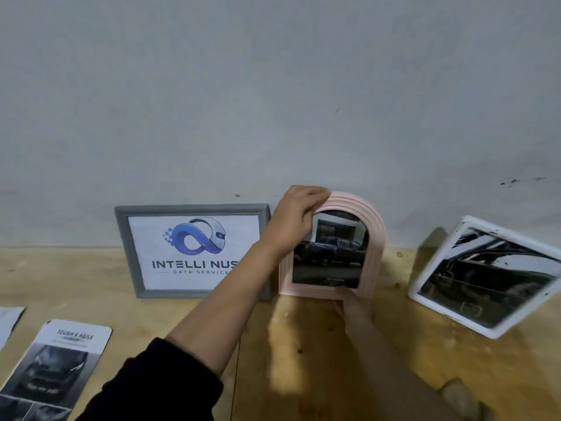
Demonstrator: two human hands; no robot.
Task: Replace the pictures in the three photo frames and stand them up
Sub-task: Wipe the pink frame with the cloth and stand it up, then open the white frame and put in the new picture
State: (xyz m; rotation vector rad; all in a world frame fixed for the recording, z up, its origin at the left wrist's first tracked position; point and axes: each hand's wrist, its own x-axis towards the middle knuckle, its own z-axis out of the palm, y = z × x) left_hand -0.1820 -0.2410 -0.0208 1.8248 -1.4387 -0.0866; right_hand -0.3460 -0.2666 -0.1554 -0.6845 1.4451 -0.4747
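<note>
A pink arched photo frame [375, 238] stands upright on the wooden table near the wall, with a dark truck picture in it. My left hand [291, 221] grips its top left curve. My right hand [352, 306] holds its bottom edge from below. To its left a grey rectangular frame [127, 250] stands upright with a blue logo print in it. At the right a white frame [482, 276] with a dark car picture stands tilted, leaning back.
Loose printed car pictures [57, 369] lie flat at the front left of the wooden table [303, 360], another sheet [9, 320] at the far left edge. A plain grey wall [273, 101] rises right behind the frames.
</note>
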